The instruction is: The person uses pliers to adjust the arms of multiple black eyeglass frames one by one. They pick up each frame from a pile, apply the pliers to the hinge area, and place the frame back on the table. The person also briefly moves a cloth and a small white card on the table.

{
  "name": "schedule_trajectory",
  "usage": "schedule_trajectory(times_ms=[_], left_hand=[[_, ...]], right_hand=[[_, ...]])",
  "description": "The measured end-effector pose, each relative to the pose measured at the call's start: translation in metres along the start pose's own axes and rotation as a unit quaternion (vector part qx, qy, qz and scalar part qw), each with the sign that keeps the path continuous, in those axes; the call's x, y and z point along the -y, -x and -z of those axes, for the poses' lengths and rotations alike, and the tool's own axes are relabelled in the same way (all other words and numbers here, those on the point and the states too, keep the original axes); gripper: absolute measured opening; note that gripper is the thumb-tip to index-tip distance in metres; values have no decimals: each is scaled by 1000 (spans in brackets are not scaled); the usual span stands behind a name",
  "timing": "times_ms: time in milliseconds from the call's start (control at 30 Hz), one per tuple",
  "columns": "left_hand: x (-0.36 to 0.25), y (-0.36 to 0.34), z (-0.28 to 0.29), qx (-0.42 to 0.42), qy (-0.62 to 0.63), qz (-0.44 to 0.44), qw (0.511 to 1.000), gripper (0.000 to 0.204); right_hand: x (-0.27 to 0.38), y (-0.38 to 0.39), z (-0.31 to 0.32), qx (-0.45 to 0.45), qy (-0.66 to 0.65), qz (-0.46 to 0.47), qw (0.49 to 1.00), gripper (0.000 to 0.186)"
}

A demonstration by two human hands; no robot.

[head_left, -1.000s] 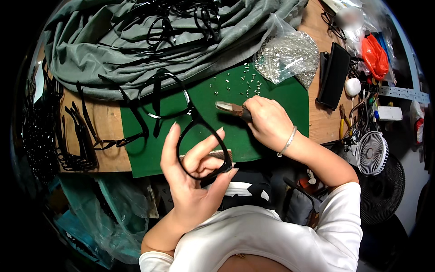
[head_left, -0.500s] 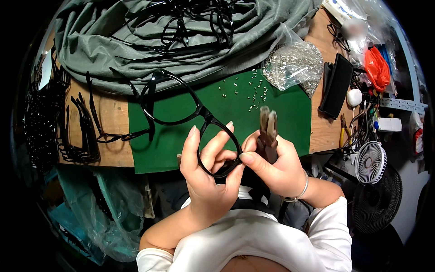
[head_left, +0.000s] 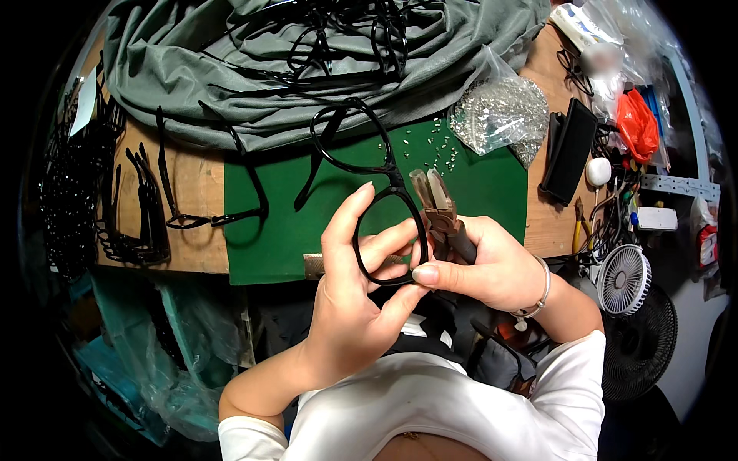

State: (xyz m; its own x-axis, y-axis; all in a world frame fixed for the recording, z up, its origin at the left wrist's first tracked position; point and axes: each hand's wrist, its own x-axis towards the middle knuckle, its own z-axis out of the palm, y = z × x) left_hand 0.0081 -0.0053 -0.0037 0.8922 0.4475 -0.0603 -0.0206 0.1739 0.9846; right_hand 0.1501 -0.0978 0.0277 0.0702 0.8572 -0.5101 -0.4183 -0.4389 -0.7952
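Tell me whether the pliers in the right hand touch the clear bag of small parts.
Apart: the head view shows green mat between the pliers and the bag.

From far off, I see a glasses frame (head_left: 393, 183) over the dull, flat green mat (head_left: 265, 250), and it looks like smooth, shiny plastic. Also over the mat, the pliers (head_left: 442, 217) look like dull metal. Behind the mat I see soft, wrinkly, matt cloth (head_left: 438, 61). Left of the mat, the table (head_left: 196, 250) is plain wood. At the mat's back right, a clear plastic bag (head_left: 492, 115) looks crinkly and glossy, with bits (head_left: 526, 107) inside shining like metal.
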Motion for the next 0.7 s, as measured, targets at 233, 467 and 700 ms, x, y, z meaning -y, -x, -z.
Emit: schedule_trajectory(times_ms=[233,467,700], left_hand=[[-9,1,1,-6,100,22,995,82],[-13,1,5,-5,94,43,995,84],[-10,3,6,-18,85,33,996,86]], right_hand=[[-1,2,2,39,-76,-13,996,15],[-4,-2,0,28,-42,-3,999,16],[-6,-2,-5,14,-32,23,999,15]])
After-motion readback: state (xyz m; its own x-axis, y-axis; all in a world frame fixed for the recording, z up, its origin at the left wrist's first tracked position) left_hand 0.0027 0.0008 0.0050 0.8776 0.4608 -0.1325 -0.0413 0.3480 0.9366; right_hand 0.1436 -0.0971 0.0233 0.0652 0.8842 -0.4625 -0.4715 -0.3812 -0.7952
